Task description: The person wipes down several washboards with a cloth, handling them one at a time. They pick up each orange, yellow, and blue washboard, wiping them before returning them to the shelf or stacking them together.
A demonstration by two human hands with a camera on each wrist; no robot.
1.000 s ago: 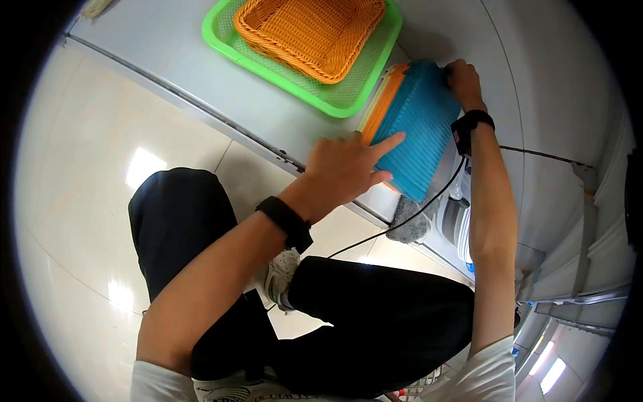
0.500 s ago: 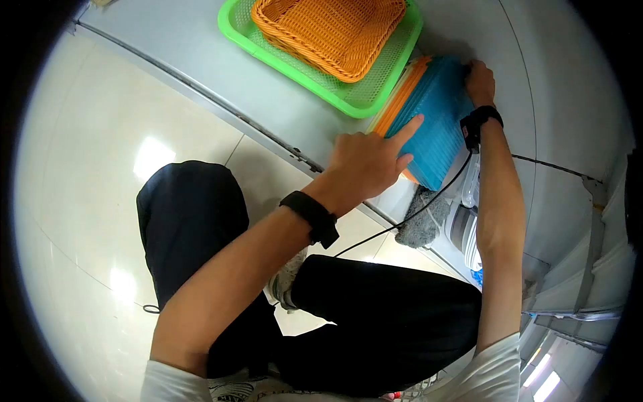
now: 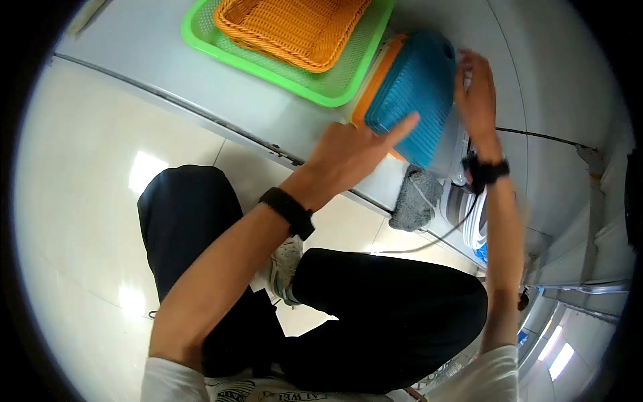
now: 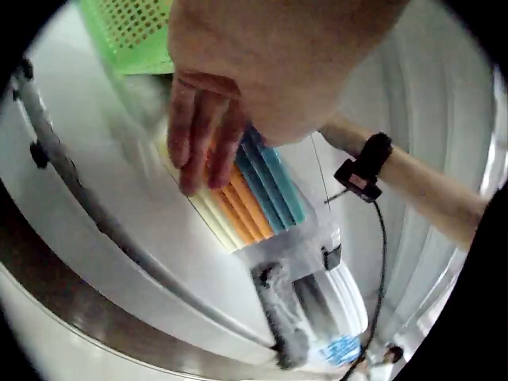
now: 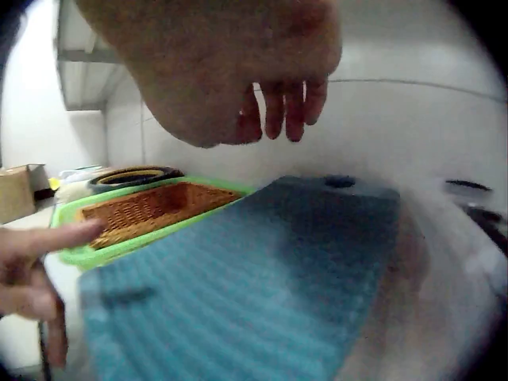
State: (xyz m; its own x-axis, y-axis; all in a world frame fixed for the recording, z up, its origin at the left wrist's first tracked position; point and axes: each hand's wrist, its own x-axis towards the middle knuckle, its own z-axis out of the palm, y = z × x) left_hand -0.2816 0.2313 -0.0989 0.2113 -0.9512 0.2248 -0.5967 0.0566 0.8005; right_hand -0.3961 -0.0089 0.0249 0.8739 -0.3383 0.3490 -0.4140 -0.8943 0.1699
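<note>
A row of ribbed plastic chopping boards stands on edge, with blue boards [image 3: 418, 100] on the outside, then orange boards [image 4: 240, 208] and cream boards [image 4: 208, 213]. My left hand [image 3: 345, 154] is against the side of the row: its index finger stretches over the blue face, and the other fingers lie straight along the board edges. By the corner hole of the outermost blue board, my right hand [image 3: 477, 94] is off the board with nothing in its grasp. Its fingers hang loosely above the board in the right wrist view.
Beside the boards, an orange wicker basket [image 3: 288, 33] sits in a green plastic basket [image 3: 328, 99]. A grey fluffy cloth [image 3: 415, 201] hangs near the shelf edge, next to stacked white items [image 3: 474, 224]. A cable [image 4: 384, 262] runs from the right wrist.
My right hand has let go of the boards' far corner and moved off toward me, uncovering the corner hole. The left hand stays at the boards, its index finger still extended.
</note>
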